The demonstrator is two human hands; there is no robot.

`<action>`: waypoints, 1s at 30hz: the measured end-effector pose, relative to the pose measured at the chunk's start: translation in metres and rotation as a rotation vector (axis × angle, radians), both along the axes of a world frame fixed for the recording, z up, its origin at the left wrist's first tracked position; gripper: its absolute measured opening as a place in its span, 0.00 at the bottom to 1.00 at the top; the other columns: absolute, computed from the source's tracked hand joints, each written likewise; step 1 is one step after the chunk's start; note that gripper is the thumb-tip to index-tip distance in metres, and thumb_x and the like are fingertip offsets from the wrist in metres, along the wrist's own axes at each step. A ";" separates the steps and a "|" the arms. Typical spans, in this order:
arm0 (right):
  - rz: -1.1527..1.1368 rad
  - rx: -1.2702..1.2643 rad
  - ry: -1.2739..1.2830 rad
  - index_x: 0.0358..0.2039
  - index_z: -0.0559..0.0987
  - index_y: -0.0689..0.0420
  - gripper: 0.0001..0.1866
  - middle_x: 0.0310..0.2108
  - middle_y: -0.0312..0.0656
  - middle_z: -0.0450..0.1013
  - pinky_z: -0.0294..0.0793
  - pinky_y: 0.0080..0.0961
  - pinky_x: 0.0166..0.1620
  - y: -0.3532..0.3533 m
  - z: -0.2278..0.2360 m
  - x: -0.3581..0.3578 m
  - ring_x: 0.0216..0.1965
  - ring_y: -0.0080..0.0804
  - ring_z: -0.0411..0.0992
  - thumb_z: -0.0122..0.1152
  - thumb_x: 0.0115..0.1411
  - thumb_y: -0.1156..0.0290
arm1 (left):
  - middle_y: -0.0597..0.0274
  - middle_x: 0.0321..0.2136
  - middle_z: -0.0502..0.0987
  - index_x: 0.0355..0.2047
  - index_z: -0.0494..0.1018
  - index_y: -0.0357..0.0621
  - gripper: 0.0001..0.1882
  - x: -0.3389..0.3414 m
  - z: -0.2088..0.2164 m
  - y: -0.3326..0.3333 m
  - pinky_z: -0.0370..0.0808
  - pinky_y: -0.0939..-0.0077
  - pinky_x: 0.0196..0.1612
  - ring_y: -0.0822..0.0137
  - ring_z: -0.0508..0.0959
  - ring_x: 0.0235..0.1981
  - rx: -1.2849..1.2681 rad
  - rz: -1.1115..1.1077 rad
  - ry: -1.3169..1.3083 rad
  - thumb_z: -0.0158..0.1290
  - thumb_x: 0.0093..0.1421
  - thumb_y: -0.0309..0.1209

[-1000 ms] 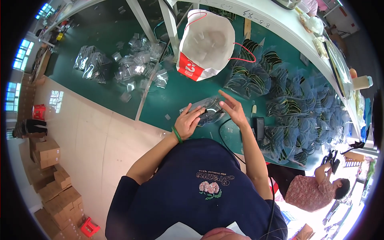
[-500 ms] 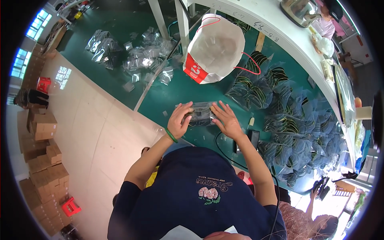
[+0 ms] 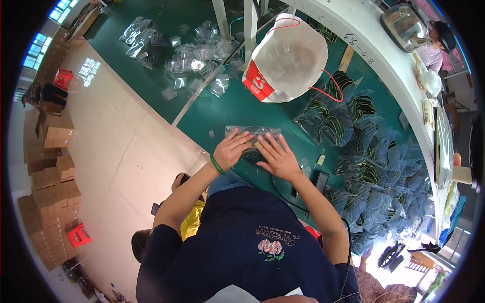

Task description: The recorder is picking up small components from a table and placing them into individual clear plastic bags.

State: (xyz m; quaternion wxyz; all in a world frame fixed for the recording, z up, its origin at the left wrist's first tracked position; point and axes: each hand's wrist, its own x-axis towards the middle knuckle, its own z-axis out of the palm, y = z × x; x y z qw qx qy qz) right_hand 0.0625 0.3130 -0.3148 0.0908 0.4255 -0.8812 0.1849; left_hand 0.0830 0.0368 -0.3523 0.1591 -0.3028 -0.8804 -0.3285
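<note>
A clear plastic bag (image 3: pixel 252 130) with something dark in it lies flat on the green tabletop (image 3: pixel 202 121) in front of me. My left hand (image 3: pixel 232 150) rests on the bag's left part, palm down, with its fingers stretched out. On the right part lies my right hand (image 3: pixel 279 158), its fingers flat and spread with the tips close to those of the left. Both hands press on the plastic and grip nothing. Much of the bag's content is hidden under them.
An open white and red paper bag (image 3: pixel 290 60) stands beyond my hands. Many bagged dark curved pieces (image 3: pixel 364 166) are heaped on the right. Small clear bags (image 3: pixel 197 63) lie scattered far left. A black box-shaped device (image 3: pixel 319 181) with a cable sits near my right wrist.
My hands have come closer together over the plastic bag, the right one sliding left. More of the bag's far edge shows beyond the fingers. The whole view has shifted slightly.
</note>
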 end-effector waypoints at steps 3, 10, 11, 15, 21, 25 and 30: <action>0.121 0.118 0.054 0.75 0.70 0.53 0.38 0.78 0.39 0.63 0.51 0.49 0.81 0.000 -0.026 -0.010 0.80 0.42 0.57 0.65 0.69 0.49 | 0.53 0.67 0.77 0.62 0.78 0.41 0.23 -0.001 0.028 -0.004 0.64 0.49 0.77 0.53 0.74 0.71 -0.136 -0.100 -0.047 0.59 0.68 0.34; 0.160 0.038 0.045 0.74 0.71 0.56 0.37 0.77 0.40 0.64 0.51 0.48 0.81 0.003 -0.039 -0.016 0.79 0.39 0.58 0.64 0.69 0.51 | 0.57 0.72 0.73 0.68 0.75 0.44 0.33 -0.004 0.007 -0.005 0.62 0.49 0.78 0.59 0.71 0.73 -0.277 -0.075 0.114 0.61 0.68 0.49; 0.164 0.008 0.028 0.73 0.72 0.56 0.36 0.77 0.40 0.65 0.51 0.47 0.81 0.002 -0.038 -0.017 0.79 0.39 0.59 0.64 0.70 0.52 | 0.57 0.70 0.75 0.66 0.76 0.44 0.32 -0.005 0.007 -0.005 0.63 0.50 0.77 0.59 0.72 0.72 -0.285 -0.078 0.131 0.62 0.67 0.48; 0.162 -0.006 0.010 0.72 0.74 0.56 0.35 0.76 0.39 0.67 0.52 0.47 0.81 0.001 -0.036 -0.019 0.78 0.39 0.60 0.65 0.69 0.54 | 0.58 0.66 0.79 0.63 0.79 0.45 0.29 -0.006 0.002 -0.004 0.64 0.49 0.77 0.60 0.74 0.72 -0.309 -0.071 0.162 0.64 0.65 0.46; 0.145 -0.068 0.010 0.70 0.76 0.56 0.33 0.74 0.38 0.69 0.54 0.47 0.81 -0.002 -0.037 -0.016 0.77 0.40 0.62 0.68 0.68 0.56 | 0.61 0.69 0.76 0.66 0.77 0.47 0.30 -0.002 -0.003 -0.006 0.61 0.49 0.78 0.60 0.71 0.74 -0.331 -0.085 0.151 0.62 0.67 0.44; 0.145 -0.105 -0.043 0.69 0.77 0.55 0.32 0.73 0.39 0.70 0.55 0.47 0.80 -0.001 -0.031 -0.015 0.77 0.41 0.62 0.69 0.67 0.58 | 0.50 0.75 0.67 0.71 0.71 0.41 0.37 -0.005 0.010 -0.015 0.58 0.45 0.79 0.49 0.64 0.77 -0.427 -0.155 0.174 0.60 0.68 0.49; 0.056 -0.237 -0.208 0.67 0.78 0.56 0.31 0.68 0.44 0.75 0.59 0.47 0.78 -0.015 -0.001 -0.004 0.74 0.45 0.66 0.72 0.65 0.61 | 0.29 0.78 0.51 0.74 0.58 0.26 0.54 -0.003 0.025 -0.026 0.56 0.42 0.79 0.29 0.52 0.79 -0.371 0.061 -0.121 0.59 0.65 0.61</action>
